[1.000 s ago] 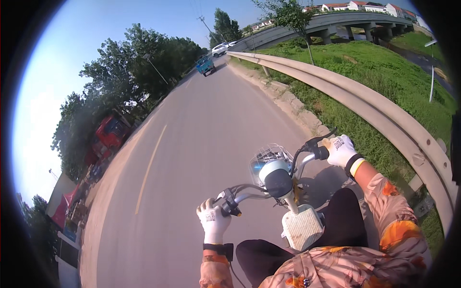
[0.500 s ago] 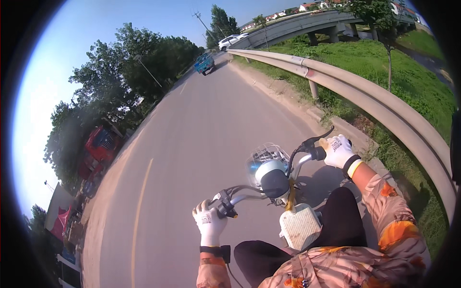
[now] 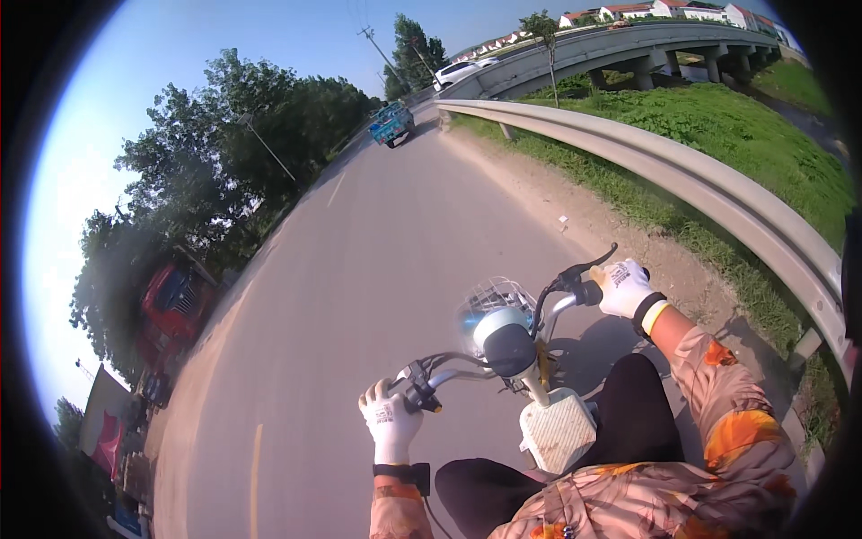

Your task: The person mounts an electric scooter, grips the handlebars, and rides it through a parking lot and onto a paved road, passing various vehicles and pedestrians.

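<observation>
I sit on a small two-wheeled scooter, with a white glove on each hand. My left hand is closed round the left handlebar grip. Its fingers wrap over the outer end. On the other side my right hand is closed round the right handlebar grip, and a black brake lever reaches out ahead of it. Between the grips sits the rounded headlight housing, grey and white. A wire basket is in front of it. A ribbed, off-white panel lies between my knees.
A grey road runs ahead. Along its right side stands a metal guardrail, with grass behind it. Farther up are a blue cargo vehicle, a white car and a bridge. A red truck stands by trees at left.
The scooter has moved forward along the road; the guardrail and bridge have shifted in view. The blue vehicle and white car look slightly nearer. Both hands keep their hold on the grips.
</observation>
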The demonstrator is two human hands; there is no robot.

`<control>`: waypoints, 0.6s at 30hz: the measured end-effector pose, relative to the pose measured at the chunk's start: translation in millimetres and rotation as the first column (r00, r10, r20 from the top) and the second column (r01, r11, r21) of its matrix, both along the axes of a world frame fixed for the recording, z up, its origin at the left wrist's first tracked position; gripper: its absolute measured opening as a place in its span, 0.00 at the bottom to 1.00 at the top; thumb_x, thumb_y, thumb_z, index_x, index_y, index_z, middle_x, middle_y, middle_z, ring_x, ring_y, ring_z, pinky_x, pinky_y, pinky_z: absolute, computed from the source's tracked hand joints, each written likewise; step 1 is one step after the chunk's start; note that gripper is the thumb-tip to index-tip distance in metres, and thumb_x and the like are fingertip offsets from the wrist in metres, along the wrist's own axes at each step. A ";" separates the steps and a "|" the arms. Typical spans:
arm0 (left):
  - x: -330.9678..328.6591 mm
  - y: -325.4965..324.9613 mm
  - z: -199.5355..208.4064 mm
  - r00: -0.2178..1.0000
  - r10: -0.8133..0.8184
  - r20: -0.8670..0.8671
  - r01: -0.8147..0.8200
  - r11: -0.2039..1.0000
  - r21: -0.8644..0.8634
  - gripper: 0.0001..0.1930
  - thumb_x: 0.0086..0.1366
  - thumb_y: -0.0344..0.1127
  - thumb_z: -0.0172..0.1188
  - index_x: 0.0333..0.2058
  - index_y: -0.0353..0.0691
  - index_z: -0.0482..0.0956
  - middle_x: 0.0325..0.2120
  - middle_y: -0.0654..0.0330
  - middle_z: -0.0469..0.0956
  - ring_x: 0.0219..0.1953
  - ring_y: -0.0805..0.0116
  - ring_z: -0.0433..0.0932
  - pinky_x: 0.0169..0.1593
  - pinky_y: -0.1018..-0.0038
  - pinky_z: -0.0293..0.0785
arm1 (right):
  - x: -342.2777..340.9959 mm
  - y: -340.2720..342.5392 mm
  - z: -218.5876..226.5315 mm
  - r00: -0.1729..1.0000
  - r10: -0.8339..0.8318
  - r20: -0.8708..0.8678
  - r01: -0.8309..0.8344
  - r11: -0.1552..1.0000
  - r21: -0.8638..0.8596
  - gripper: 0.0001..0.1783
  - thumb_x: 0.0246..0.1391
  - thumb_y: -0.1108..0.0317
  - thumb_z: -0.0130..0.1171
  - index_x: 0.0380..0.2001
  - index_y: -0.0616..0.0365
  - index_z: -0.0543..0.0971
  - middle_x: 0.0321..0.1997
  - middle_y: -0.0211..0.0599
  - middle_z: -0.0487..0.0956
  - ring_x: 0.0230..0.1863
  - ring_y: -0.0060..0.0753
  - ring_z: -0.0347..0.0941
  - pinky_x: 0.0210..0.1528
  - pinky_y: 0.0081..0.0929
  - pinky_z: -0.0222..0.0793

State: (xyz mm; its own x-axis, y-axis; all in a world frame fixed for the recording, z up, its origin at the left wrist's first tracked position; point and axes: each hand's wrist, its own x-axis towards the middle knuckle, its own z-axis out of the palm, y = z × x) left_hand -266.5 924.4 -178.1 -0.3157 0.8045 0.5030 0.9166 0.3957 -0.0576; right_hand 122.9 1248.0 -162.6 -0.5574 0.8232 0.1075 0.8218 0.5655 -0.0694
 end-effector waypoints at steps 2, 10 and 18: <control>-2.2 0.6 -3.0 1.000 0.011 -0.015 -0.011 1.000 -0.003 0.14 0.50 0.39 0.71 0.34 0.38 0.90 0.53 0.53 0.80 0.61 0.50 0.74 0.69 0.47 0.62 | -1.7 -2.9 7.3 1.000 -0.006 -0.002 0.006 1.000 -0.016 0.18 0.48 0.64 0.62 0.44 0.51 0.82 0.37 0.44 0.88 0.43 0.53 0.87 0.48 0.49 0.78; -3.3 10.1 2.9 1.000 -0.003 -0.017 0.004 1.000 0.029 0.13 0.51 0.39 0.70 0.33 0.37 0.90 0.53 0.52 0.80 0.60 0.48 0.74 0.69 0.47 0.62 | -1.8 2.7 20.3 0.998 0.007 0.055 -0.008 1.000 0.015 0.18 0.52 0.64 0.59 0.47 0.50 0.81 0.34 0.39 0.88 0.43 0.46 0.87 0.49 0.44 0.77; -15.6 18.8 1.8 0.999 -0.015 -0.040 0.016 1.000 0.023 0.12 0.51 0.39 0.70 0.31 0.36 0.89 0.53 0.52 0.80 0.60 0.47 0.74 0.69 0.46 0.63 | -7.8 11.5 2.9 0.999 0.012 0.047 -0.014 0.999 0.044 0.17 0.52 0.64 0.59 0.46 0.49 0.81 0.37 0.38 0.88 0.44 0.46 0.87 0.49 0.45 0.75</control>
State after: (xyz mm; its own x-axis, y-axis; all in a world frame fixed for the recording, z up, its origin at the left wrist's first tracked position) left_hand -282.1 943.2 -176.3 -0.2824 0.7972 0.5336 0.9198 0.3830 -0.0853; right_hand 115.1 1259.5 -159.7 -0.5732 0.8109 0.1175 0.8162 0.5778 -0.0055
